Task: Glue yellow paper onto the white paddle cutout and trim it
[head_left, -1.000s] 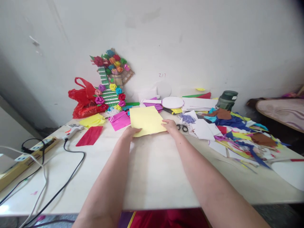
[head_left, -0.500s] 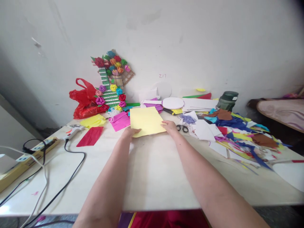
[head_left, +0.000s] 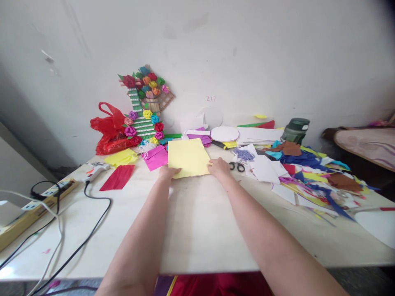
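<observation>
A pale yellow sheet of paper [head_left: 189,158] lies before me near the middle of the table, between both hands. My left hand [head_left: 169,172] grips its near left corner, thumb on top and the other fingers hidden under the edge. At the right edge my right hand [head_left: 217,167] pinches the sheet, with its fingertips over the border. Just right of that hand are the black scissor handles [head_left: 237,166]. Left of the sheet lies a magenta piece of paper [head_left: 156,158].
A glue gun [head_left: 95,169] and a power strip [head_left: 58,188] with cables are at the left. Paper flowers on a green stand [head_left: 143,127] lean by a red plastic bag [head_left: 111,127]. Colourful scraps [head_left: 321,176] and a dark green flask [head_left: 295,130] occupy the right.
The yellow sheet has shifted very slightly left. My right hand has moved a little left along its edge, and its near edge looks flatter.
</observation>
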Tool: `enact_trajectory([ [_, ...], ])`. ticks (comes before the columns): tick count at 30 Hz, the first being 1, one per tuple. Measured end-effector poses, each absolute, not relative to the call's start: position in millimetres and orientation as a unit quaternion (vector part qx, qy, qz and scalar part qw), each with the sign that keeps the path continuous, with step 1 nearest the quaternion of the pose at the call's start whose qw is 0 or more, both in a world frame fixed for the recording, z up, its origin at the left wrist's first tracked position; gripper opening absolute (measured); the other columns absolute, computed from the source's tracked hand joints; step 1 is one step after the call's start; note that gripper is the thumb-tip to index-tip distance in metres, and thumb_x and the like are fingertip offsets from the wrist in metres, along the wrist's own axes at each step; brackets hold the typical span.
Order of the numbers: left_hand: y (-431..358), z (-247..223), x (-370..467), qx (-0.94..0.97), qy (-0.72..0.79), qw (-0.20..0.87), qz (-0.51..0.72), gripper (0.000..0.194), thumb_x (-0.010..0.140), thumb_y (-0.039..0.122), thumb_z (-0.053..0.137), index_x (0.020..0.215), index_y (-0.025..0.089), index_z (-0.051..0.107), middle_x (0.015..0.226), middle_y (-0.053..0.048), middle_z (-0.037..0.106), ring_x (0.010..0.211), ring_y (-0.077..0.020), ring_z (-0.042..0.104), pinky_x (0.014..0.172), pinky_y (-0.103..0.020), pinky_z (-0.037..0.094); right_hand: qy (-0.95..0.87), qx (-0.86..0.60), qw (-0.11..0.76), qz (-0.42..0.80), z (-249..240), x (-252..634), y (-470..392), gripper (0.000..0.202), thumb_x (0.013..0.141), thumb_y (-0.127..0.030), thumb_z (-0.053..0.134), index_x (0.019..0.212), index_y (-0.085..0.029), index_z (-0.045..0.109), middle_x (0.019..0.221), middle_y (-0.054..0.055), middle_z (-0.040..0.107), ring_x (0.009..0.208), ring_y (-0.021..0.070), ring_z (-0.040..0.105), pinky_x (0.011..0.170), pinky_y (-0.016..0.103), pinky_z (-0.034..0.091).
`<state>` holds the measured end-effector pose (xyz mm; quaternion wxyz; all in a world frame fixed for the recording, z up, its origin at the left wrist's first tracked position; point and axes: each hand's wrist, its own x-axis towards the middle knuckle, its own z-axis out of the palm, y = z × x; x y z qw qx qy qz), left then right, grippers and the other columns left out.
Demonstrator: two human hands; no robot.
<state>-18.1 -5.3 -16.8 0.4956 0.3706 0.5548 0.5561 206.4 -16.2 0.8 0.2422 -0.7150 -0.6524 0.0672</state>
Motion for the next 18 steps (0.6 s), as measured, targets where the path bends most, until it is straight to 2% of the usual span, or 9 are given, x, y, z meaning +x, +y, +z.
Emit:
enact_trajectory([
  [4,-8.1,-12.1,-16.3,0.360,0.611,0.457,0.537,0.048,0.041,0.002,0.077,0.084,0.017,0.060,0.077,-0.010,0.067,0.089,-0.0297,0.061,0.068,-0.032,0.050,-0.710,-0.665,0.224,-0.060,6.0,196.1,-24.7,0.042,0.075,-0.034,0.046,0.111,-0.016,0.059,0.131,0.013,0.038,0.117,0.0286,0.035,0.096,0.040,0.024],
  [7,-11.3,-7.5,-14.7,0.368,0.610,0.451,0.538,0.043,0.043,0.000,0.075,0.079,0.017,0.060,0.073,-0.010,0.067,0.092,-0.0304,0.059,0.070,-0.032,0.050,-0.778,-0.584,0.218,-0.073,5.3,182.3,-26.7,0.045,0.083,-0.037,0.035,0.120,-0.017,0.050,0.138,0.007,0.032,0.127,0.0215,0.021,0.104,0.037,0.008],
  [9,-12.8,-5.8,-13.9,0.376,0.599,0.455,0.541,0.042,0.043,-0.001,0.075,0.078,0.018,0.060,0.071,-0.008,0.067,0.093,-0.0301,0.059,0.071,-0.032,0.049,-0.824,-0.529,0.197,-0.048,1.7,171.2,-26.7,0.048,0.086,-0.040,0.027,0.126,-0.019,0.044,0.141,0.003,0.027,0.131,0.0176,0.011,0.106,0.035,0.001],
  [14,-13.3,-5.4,-14.0,0.385,0.600,0.449,0.538,0.038,0.044,0.001,0.075,0.074,0.019,0.059,0.070,-0.007,0.067,0.094,-0.0290,0.059,0.071,-0.031,0.049,-0.842,-0.522,0.105,0.081,-12.3,153.6,-22.8,0.055,0.087,-0.045,0.014,0.137,-0.022,0.022,0.145,-0.001,0.014,0.133,0.0172,0.007,0.106,0.040,0.002],
  [18,-14.3,-2.2,-16.6,0.393,0.581,0.462,0.543,0.036,0.045,0.006,0.075,0.072,0.018,0.056,0.078,-0.010,0.066,0.100,-0.0300,0.056,0.070,-0.030,0.049,-0.843,-0.523,0.090,0.089,-16.3,153.9,-19.5,0.057,0.087,-0.047,0.013,0.138,-0.022,0.019,0.145,-0.002,0.010,0.133,0.0170,0.003,0.106,0.040,0.001],
])
